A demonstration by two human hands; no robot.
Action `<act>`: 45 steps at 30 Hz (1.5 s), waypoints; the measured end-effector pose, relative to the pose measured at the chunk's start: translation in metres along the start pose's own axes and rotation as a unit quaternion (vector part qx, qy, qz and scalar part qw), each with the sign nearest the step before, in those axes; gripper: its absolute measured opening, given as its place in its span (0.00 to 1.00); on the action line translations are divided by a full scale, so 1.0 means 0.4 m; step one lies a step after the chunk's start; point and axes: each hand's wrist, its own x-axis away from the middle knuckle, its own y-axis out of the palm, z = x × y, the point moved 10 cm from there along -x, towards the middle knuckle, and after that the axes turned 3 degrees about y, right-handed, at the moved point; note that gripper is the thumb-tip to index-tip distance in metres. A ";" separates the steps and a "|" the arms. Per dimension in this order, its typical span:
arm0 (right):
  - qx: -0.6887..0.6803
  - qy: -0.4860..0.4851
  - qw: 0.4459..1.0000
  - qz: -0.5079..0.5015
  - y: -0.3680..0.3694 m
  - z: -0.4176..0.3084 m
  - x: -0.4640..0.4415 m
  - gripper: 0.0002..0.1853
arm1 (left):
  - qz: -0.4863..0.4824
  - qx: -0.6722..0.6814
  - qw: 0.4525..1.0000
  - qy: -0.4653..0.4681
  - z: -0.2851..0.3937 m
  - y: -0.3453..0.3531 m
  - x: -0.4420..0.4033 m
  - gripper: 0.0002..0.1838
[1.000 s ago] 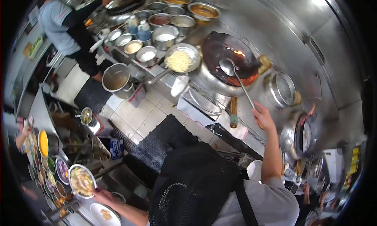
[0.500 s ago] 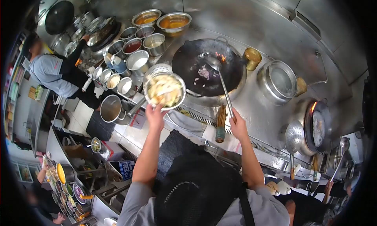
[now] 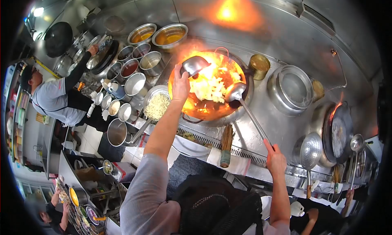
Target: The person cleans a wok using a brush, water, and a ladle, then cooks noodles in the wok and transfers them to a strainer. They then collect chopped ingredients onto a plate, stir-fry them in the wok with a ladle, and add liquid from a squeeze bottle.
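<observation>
My left hand (image 3: 181, 87) grips a metal bowl (image 3: 195, 65), tipped on its side over the left part of the wok (image 3: 210, 114). Pale chopped food (image 3: 209, 88) lies in the wok amid tall orange flames. My right hand (image 3: 276, 160) is closed round the long handle of a ladle (image 3: 236, 92), whose cup is at the right inside of the wok. Left of the wok, a perforated strainer holds pale noodle-like strands (image 3: 157, 107). The glare of the fire hides much of the wok's inside.
Two bowls of amber liquid (image 3: 169, 36) and several metal pots stand at the back left. A bamboo brush (image 3: 226, 147) lies at the front edge. To the right are a large pot (image 3: 291, 90), a skimmer (image 3: 311, 153) and another wok (image 3: 339, 131). A co-worker (image 3: 55, 92) stands at left.
My left hand has moved up and right, tipping the bowl, and its food is now in the wok. Flames have flared up. My right hand has shifted right and down with the ladle.
</observation>
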 end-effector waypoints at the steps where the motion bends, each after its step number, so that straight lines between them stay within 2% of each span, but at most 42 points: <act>1: -0.008 -0.003 1.000 0.017 -0.024 -0.002 0.000 0.34 | 0.001 0.014 1.000 0.004 0.018 -0.018 -0.018 0.06; 4: -0.009 -0.009 0.999 0.033 -0.071 -0.021 -0.014 0.32 | 0.038 0.028 0.999 0.020 0.031 -0.026 -0.045 0.07; 8: -0.016 -0.043 0.997 0.070 -0.115 -0.075 -0.056 0.34 | -0.089 0.051 0.993 0.053 0.056 0.070 -0.003 0.06; 9: -0.014 -0.052 0.996 0.069 -0.115 -0.084 -0.067 0.34 | 0.007 0.027 0.998 0.058 0.047 0.032 -0.011 0.06; 12: -0.031 -0.078 0.994 0.075 -0.106 -0.099 -0.086 0.32 | 0.003 0.000 0.998 0.067 0.020 0.024 -0.003 0.07; 14: -0.135 -0.108 0.979 0.103 -0.076 -0.099 -0.093 0.33 | 0.041 0.116 0.985 -0.121 -0.093 -0.012 0.031 0.13; 15: -0.181 -0.125 0.968 0.116 -0.049 -0.102 -0.097 0.33 | 0.088 0.301 0.913 -0.261 -0.179 -0.007 0.088 0.11; 16: -0.232 -0.150 0.954 0.120 -0.016 -0.107 -0.103 0.33 | 0.193 0.462 0.779 -0.377 -0.246 -0.006 0.163 0.09; 17: -0.275 -0.089 0.956 0.053 0.053 -0.090 -0.126 0.33 | 0.170 0.315 0.871 -0.338 -0.271 -0.110 0.226 0.07; 18: -0.301 -0.020 0.953 -0.019 0.123 -0.061 -0.139 0.32 | 0.160 0.147 0.928 -0.302 -0.289 -0.214 0.290 0.06; 19: -0.333 -0.017 0.942 -0.040 0.164 -0.047 -0.144 0.33 | 0.181 0.123 0.913 -0.345 -0.359 -0.263 0.403 0.08; 20: -0.364 -0.006 0.930 -0.055 0.198 -0.053 -0.162 0.33 | 0.194 0.194 0.857 -0.437 -0.421 -0.309 0.551 0.09; 21: -0.358 -0.040 0.930 -0.071 0.185 -0.119 -0.164 0.33 | 0.254 0.320 0.756 -0.511 -0.439 -0.369 0.725 0.15; 22: -0.376 -0.005 0.923 -0.081 0.164 -0.153 -0.146 0.34 | 0.241 0.338 0.743 -0.524 -0.446 -0.456 0.859 0.26; 23: -0.382 0.005 0.920 -0.089 0.163 -0.186 -0.150 0.34 | 0.273 0.335 0.709 -0.557 -0.420 -0.575 1.005 0.24; 24: -0.388 0.015 0.916 -0.097 0.161 -0.219 -0.154 0.34 | 0.393 0.330 0.627 -0.587 -0.409 -0.659 1.204 0.21; 25: -0.444 0.026 0.893 -0.077 0.163 -0.247 -0.165 0.35 | 0.432 0.282 0.596 -0.615 -0.366 -0.754 1.399 0.17; 26: -0.469 0.026 0.880 -0.073 0.167 -0.275 -0.175 0.35 | 0.426 0.198 0.598 -0.649 -0.310 -0.850 1.597 0.13; 27: -0.495 0.025 0.866 -0.070 0.171 -0.303 -0.185 0.35 | 0.503 0.122 0.544 -0.660 -0.188 -0.967 1.726 0.11; 28: -0.513 -0.019 0.856 -0.068 0.155 -0.361 -0.215 0.34 | 0.607 0.087 0.473 -0.632 -0.068 -1.054 1.850 0.06; 29: -0.531 -0.062 0.842 -0.067 0.136 -0.419 -0.236 0.34 | 0.670 0.026 0.435 -0.601 0.033 -1.114 2.009 0.06; 30: -0.530 -0.079 0.841 -0.078 0.104 -0.482 -0.240 0.34 | 0.694 -0.039 0.377 -0.612 0.162 -1.179 2.094 0.08; 31: -0.560 -0.051 0.821 -0.101 0.068 -0.539 -0.241 0.33 | 0.744 -0.058 0.361 -0.559 0.253 -1.226 2.204 0.11; 32: -0.584 -0.026 0.801 -0.130 0.062 -0.600 -0.246 0.32 | 0.770 -0.116 0.323 -0.538 0.355 -1.279 2.238 0.15; 33: -0.621 -0.068 0.762 -0.170 0.118 -0.599 -0.339 0.25 | 0.791 -0.149 0.303 -0.510 0.426 -1.303 2.310 0.17; 34: -0.612 -0.091 0.760 -0.198 0.139 -0.612 -0.400 0.25 | 0.808 -0.183 0.283 -0.483 0.501 -1.326 2.382 0.18; 36: -0.666 -0.084 0.684 -0.286 0.178 -0.686 -0.444 0.24 | 0.845 -0.196 0.245 -0.433 0.589 -1.367 2.435 0.19; 38: -0.656 -0.103 0.692 -0.282 0.168 -0.776 -0.415 0.23 | 0.853 -0.196 0.235 -0.423 0.638 -1.397 2.471 0.21; 41: -0.645 -0.109 0.727 -0.210 0.092 -0.839 -0.342 0.21 | 0.895 -0.187 0.174 -0.366 0.685 -1.408 2.558 0.24; 42: -0.644 -0.097 0.740 -0.165 0.062 -0.783 -0.339 0.20 | 0.631 -0.294 0.222 -0.683 0.697 -1.459 2.556 0.26; 43: -0.622 -0.105 0.760 -0.155 0.082 -0.766 -0.370 0.17 | 0.271 -0.439 0.184 -0.837 0.705 -1.504 2.525 0.34; 45: -0.574 -0.121 0.799 -0.134 0.082 -0.780 -0.374 0.12 | 0.249 -0.522 0.279 -0.766 0.654 -1.511 2.565 0.41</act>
